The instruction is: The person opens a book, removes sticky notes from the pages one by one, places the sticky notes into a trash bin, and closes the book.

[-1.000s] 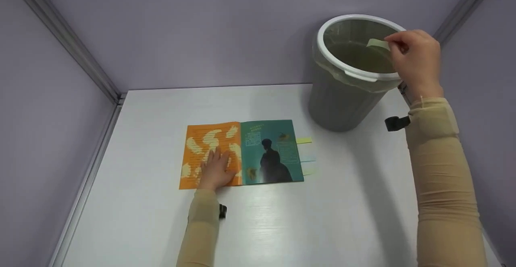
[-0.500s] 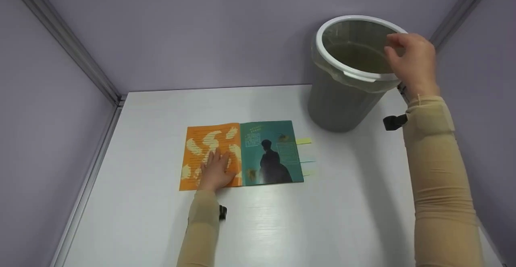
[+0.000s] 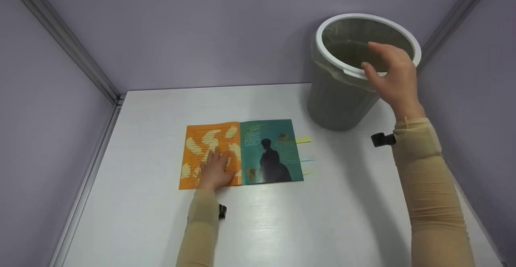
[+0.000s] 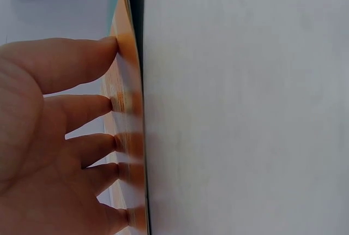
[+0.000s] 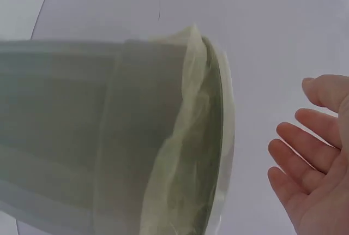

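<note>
An open booklet lies on the white table, its left page orange and its right page teal with a dark figure. My left hand rests on the orange page with fingers spread; in the left wrist view, the fingertips touch the paper. From the booklet's right edge stick out a yellow sticky tab, a thin blue-edged tab and a pale tab. My right hand hovers over the near right rim of a grey trash bin, thumb and fingers apart, holding nothing.
The bin has a white rim and a translucent liner folded over its edge. It stands at the table's back right, near the grey wall panels. The white table extends in front of the booklet.
A second ago my right hand pinched a pale green strip over the bin; it let go, the strip is out of sight, and the hand has moved left and nearer. My left hand stays put.
</note>
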Motion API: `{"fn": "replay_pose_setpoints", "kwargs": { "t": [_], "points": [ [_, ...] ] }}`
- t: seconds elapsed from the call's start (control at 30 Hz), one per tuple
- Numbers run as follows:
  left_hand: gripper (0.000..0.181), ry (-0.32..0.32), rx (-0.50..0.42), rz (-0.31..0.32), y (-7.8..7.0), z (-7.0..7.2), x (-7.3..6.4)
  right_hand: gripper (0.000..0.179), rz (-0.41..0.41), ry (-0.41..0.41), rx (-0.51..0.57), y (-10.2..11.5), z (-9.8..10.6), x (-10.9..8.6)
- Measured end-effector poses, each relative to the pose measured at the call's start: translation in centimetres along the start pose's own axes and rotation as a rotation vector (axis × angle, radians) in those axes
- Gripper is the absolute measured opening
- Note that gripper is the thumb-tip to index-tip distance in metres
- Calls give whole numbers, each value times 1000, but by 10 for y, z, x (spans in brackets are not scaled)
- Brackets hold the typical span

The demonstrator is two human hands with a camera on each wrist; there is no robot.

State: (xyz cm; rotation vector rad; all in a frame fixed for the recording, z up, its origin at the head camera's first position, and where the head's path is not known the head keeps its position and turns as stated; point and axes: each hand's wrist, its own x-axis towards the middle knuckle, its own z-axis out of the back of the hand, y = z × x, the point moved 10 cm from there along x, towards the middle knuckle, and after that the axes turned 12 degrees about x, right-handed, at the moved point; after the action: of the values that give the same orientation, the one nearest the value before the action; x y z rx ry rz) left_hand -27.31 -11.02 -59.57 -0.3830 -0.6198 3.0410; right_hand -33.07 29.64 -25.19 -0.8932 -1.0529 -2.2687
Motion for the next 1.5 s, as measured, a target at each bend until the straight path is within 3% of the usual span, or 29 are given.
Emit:
{"fn": "replay_pose_setpoints", "kwargs": {
  "t": [0.23,0.5,0.67,1.27,1.5],
  "points": [
    [71,6,0,6,2,-1,0,38,123,-92,132,23,-14,-28],
    [71,2,16,2,1,0,0,39,92,-44,217,5,-51,-66],
    [71,10,5,11,2,0,0,41,-25,52,226,-18,-81,-91],
    [73,7,-7,18,4,-1,-1,48,-587,396,254,-83,-183,-173],
    [70,-11,22,-8,3,0,-2,49,-644,525,224,-89,-213,-188]
  ]
}}
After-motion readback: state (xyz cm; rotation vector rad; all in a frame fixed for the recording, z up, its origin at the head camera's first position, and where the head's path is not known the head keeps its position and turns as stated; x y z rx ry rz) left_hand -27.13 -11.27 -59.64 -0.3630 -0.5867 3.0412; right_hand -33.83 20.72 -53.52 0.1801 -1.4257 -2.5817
